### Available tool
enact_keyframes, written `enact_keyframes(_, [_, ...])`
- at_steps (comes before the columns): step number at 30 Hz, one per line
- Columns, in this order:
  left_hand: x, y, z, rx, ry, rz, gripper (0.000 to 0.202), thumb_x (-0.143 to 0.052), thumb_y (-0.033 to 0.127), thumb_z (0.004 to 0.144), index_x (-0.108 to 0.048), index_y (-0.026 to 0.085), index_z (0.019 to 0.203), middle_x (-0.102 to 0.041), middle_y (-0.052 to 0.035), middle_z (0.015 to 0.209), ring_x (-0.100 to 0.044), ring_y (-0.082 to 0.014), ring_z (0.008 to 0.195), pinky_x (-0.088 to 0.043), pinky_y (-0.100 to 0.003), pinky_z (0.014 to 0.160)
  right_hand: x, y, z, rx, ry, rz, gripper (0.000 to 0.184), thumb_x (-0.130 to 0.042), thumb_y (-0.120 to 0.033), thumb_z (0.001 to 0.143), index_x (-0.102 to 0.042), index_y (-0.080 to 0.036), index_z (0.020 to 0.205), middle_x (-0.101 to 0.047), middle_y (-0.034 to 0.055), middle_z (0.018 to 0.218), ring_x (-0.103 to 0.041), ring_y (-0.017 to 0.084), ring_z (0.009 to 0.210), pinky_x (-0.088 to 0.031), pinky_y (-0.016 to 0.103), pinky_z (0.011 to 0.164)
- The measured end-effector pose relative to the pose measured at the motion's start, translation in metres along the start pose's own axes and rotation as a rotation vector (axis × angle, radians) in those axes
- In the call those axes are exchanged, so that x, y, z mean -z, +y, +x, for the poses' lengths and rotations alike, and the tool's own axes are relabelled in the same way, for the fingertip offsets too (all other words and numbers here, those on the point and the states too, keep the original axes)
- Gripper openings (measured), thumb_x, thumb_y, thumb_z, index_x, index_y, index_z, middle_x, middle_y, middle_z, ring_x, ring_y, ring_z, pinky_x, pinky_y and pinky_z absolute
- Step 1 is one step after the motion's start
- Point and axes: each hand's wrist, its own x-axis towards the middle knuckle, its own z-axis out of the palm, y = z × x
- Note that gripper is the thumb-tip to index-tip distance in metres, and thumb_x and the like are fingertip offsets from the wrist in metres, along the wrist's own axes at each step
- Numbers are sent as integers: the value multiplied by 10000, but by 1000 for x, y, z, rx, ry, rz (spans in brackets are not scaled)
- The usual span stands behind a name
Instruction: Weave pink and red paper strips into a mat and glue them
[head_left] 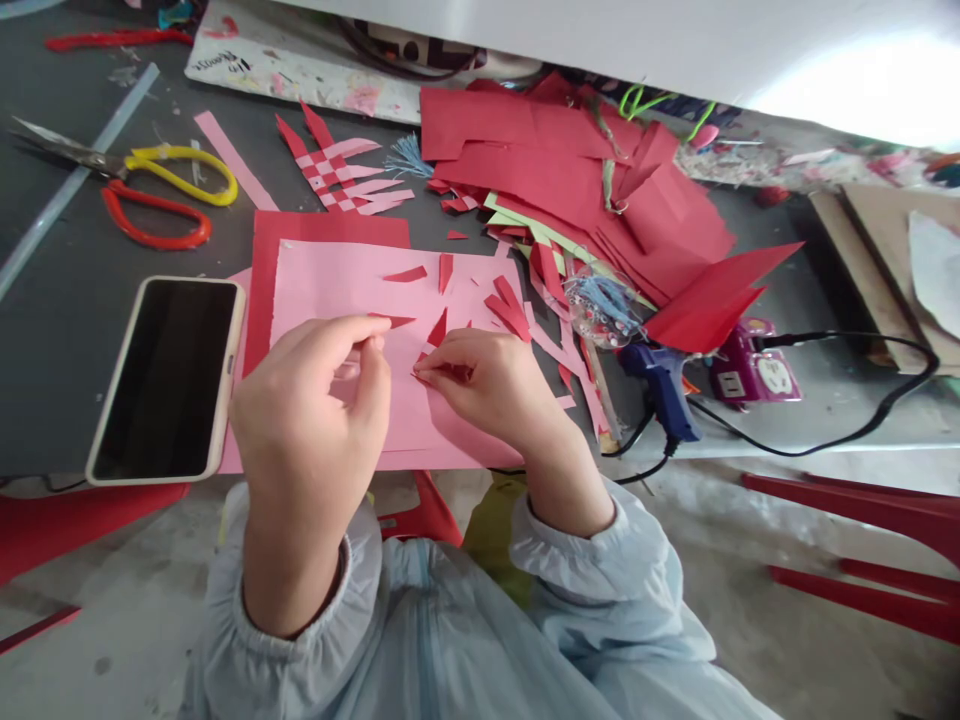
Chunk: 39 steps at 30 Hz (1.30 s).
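My left hand (315, 405) is closed in a pinch, with the pointed end of a red paper strip (399, 321) sticking out past thumb and forefinger. Close beside it, the fingertips of my right hand (487, 385) are pressed together on a small red-and-pink paper piece (435, 335), mostly hidden by the fingers. Both hands are over a pink paper sheet (337, 275) that overlaps a red sheet (262, 290). Several loose red scraps (445, 272) lie on the pink sheet. Beyond it rests a red-and-pink woven paper piece (330, 178) with loose strip ends.
Scissors (112, 170) and a phone (166, 380) lie on the left. Red paper sheets (540, 190) are piled at the back. On the right are a blue glue gun (660, 390), a purple power socket (757, 365) and a black cable (847, 440) near the table edge.
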Motion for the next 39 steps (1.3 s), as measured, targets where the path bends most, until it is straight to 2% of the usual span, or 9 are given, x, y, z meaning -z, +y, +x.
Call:
enact_keyframes(10, [0, -1, 0, 8, -16, -4, 176, -593, 221, 909, -742, 288, 973, -798, 15, 946, -734, -159, 771, -601, -298, 735, -1, 1, 1, -65, 6, 67, 99, -691, -105, 788, -756, -179, 778, -747, 22, 774, -588, 119, 639, -446, 265, 650])
enact_keyframes(22, [-1, -1, -1, 14, -8, -8, 167, -592, 228, 919, -742, 272, 976, -793, 15, 946, -729, -153, 772, -592, -297, 731, -1, 2, 3, -127, 5, 112, 112, -704, -91, 764, -769, -180, 745, -764, 26, 778, -625, 135, 670, -462, 271, 655])
enact_keyframes(26, [-1, 1, -1, -2, 7, -20, 155, -607, 208, 908, -747, 255, 953, -799, 9, 933, -731, -154, 763, -586, -291, 698, 0, -5, 4, -94, -4, 4, 159, -670, -70, 771, -767, -185, 720, -763, 39, 783, -640, 153, 690, -453, 277, 647])
enact_keyframes(30, [-3, 1, 0, -28, 29, -32, 150, -619, 179, 892, -748, 237, 939, -804, 7, 932, -730, -153, 764, -588, -299, 704, -1, -13, 3, -27, -25, -224, 225, -578, -67, 785, -757, -173, 699, -746, 66, 780, -612, 167, 667, -362, 292, 571])
enact_keyframes(34, [-2, 0, -1, -21, 22, -33, 154, -612, 191, 900, -748, 244, 948, -804, 3, 944, -729, -160, 767, -595, -319, 713, 0, -17, 0, 10, -72, -358, 272, -518, -92, 828, -761, -162, 730, -721, 74, 776, -551, 154, 606, -284, 311, 526])
enact_keyframes(37, [-1, -2, -1, -15, 16, -25, 169, -605, 193, 902, -752, 258, 955, -800, 4, 942, -738, -169, 787, -597, -314, 725, 1, -15, -2, 9, -101, -375, 263, -528, -97, 849, -772, -158, 771, -723, 77, 794, -554, 158, 603, -283, 314, 523])
enact_keyframes(39, [0, -2, -1, -17, 13, -18, 177, -602, 196, 906, -754, 268, 959, -798, 9, 941, -742, -167, 801, -599, -300, 736, 2, -10, -3, -1, -91, -279, 239, -554, -78, 839, -771, -166, 790, -741, 68, 830, -599, 163, 655, -335, 301, 553])
